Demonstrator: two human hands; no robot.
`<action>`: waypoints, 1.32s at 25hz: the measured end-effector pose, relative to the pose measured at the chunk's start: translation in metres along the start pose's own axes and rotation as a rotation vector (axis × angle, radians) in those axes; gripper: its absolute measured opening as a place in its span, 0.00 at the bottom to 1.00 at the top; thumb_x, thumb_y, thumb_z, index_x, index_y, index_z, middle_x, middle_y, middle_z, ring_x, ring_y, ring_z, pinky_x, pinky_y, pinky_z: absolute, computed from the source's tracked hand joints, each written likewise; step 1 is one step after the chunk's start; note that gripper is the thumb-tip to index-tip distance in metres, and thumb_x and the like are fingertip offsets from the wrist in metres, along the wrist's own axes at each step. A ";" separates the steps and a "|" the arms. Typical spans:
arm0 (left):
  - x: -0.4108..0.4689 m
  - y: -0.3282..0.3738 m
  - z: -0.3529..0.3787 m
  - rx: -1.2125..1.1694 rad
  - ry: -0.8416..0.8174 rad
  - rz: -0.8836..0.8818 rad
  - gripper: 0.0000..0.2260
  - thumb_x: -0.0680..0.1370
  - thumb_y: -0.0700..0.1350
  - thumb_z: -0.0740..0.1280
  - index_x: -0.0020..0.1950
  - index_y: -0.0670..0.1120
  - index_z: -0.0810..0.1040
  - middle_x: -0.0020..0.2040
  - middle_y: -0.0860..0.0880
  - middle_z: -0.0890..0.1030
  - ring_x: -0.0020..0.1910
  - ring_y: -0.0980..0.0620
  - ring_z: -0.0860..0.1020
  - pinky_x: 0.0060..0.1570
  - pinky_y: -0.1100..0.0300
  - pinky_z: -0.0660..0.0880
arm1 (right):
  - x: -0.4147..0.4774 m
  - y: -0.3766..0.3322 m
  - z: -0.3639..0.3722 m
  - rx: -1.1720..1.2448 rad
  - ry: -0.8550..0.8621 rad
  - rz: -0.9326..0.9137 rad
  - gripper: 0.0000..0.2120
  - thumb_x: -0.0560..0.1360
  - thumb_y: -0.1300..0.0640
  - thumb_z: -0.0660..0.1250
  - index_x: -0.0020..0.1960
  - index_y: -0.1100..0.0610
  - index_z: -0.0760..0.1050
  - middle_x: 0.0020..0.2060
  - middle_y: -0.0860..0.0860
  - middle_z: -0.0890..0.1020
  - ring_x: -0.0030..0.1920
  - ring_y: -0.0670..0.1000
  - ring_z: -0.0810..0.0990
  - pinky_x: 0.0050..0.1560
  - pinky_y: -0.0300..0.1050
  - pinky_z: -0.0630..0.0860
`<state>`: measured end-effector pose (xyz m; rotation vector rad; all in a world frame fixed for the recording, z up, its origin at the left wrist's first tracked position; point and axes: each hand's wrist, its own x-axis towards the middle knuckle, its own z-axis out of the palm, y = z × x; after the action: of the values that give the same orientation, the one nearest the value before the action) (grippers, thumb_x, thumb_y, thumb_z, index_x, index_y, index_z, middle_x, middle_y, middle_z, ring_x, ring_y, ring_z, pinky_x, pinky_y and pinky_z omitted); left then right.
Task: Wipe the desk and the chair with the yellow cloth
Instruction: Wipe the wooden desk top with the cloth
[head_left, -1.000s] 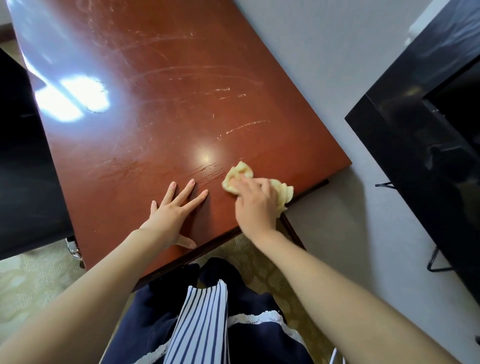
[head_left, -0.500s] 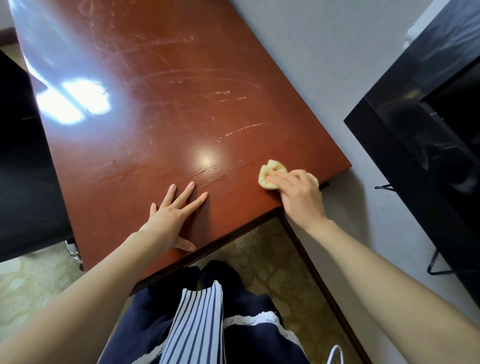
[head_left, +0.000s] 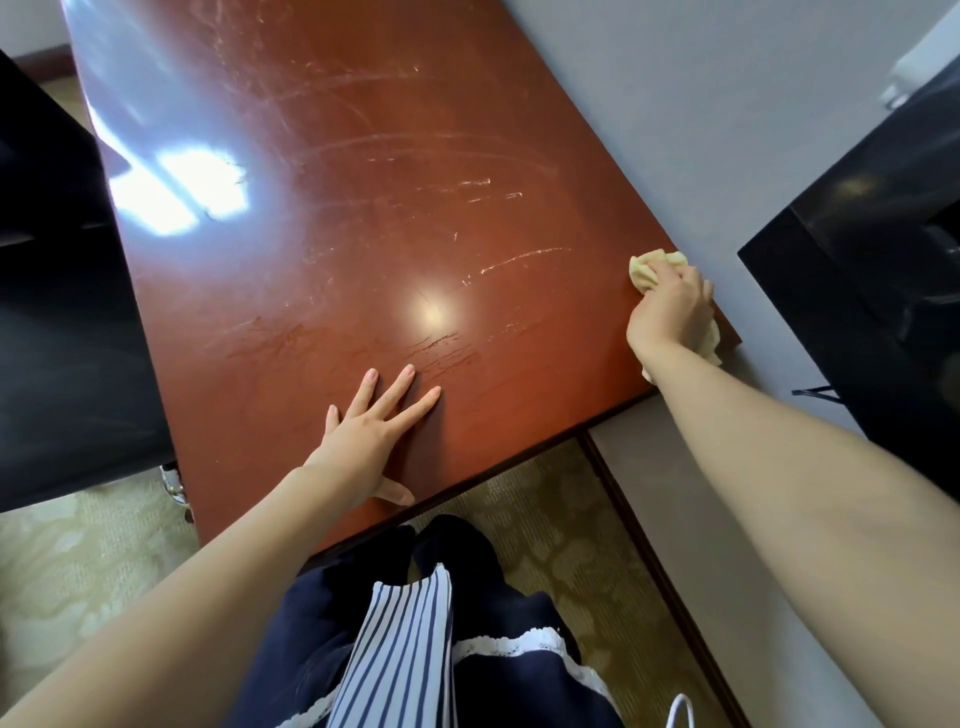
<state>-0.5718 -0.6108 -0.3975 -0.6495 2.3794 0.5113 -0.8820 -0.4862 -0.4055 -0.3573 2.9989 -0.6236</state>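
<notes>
Fingers (head_left: 675, 275) clenched round the bunched yellow cloth (head_left: 644, 270), pressed it with the right hand (head_left: 667, 306) onto the desk (head_left: 363, 218) at its right-hand edge, near the front corner. Held the cloth with its long axis running roughly along that edge, one end showing ahead of the knuckles, the other trailing past the wrist and over the side. Left the whole scuffed top lying to the left of the cloth, so judged the coming stroke a pull leftward across the wood. Rested the left hand (head_left: 363, 431) well apart, flat on the top near the front edge, fingers (head_left: 405, 382) spread and straight, gripping nothing. Could not pick out the chair for certain; grey wall (head_left: 701, 130) and black cabinet (head_left: 883, 234) just beyond the cloth.
</notes>
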 end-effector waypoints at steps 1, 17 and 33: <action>0.000 -0.001 -0.001 -0.007 0.004 -0.005 0.58 0.65 0.56 0.77 0.68 0.61 0.27 0.75 0.57 0.30 0.75 0.44 0.32 0.69 0.33 0.49 | -0.002 -0.010 0.004 -0.041 -0.005 -0.069 0.19 0.78 0.64 0.59 0.65 0.50 0.72 0.63 0.50 0.72 0.62 0.54 0.68 0.60 0.49 0.67; -0.007 0.000 -0.005 -0.001 -0.042 -0.028 0.57 0.67 0.56 0.76 0.70 0.58 0.28 0.74 0.57 0.29 0.74 0.44 0.31 0.69 0.34 0.49 | -0.108 0.025 0.000 0.024 -0.340 -1.347 0.14 0.69 0.62 0.71 0.55 0.55 0.81 0.47 0.50 0.82 0.42 0.54 0.77 0.42 0.48 0.74; -0.005 0.002 -0.002 -0.023 -0.031 -0.012 0.57 0.66 0.55 0.76 0.68 0.60 0.26 0.71 0.59 0.26 0.74 0.44 0.31 0.69 0.34 0.49 | 0.037 -0.031 0.016 -0.069 -0.072 -0.259 0.16 0.80 0.60 0.58 0.67 0.53 0.72 0.63 0.53 0.74 0.61 0.56 0.68 0.57 0.50 0.68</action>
<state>-0.5703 -0.6082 -0.3925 -0.6617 2.3424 0.5406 -0.9092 -0.5288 -0.4081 -0.7649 2.9335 -0.5119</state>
